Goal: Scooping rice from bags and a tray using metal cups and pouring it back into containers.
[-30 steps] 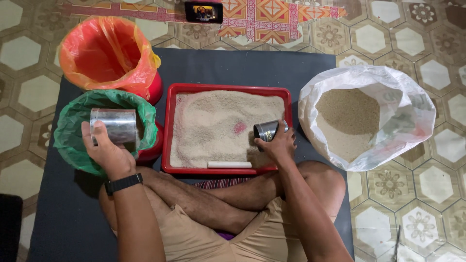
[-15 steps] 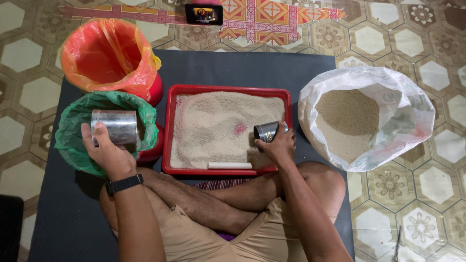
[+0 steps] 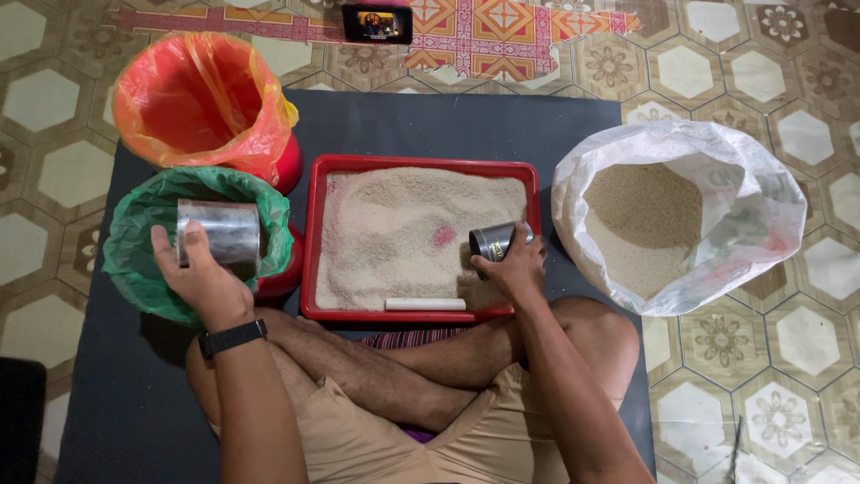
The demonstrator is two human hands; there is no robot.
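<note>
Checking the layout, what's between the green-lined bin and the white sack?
In the head view, the red tray of grain sits between green-lined bin and white sack.

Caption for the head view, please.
Seated person holds metal tin in left hand over green-lined bin, right hand tilting small cup in grain tray.

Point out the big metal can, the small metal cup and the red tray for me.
big metal can (image 3: pixel 219 233), head view, on its shiny side wall, held in the left hand.
small metal cup (image 3: pixel 493 240), head view, on its dark side, held in the right hand.
red tray (image 3: pixel 421 162), head view, on its far rim.
</note>
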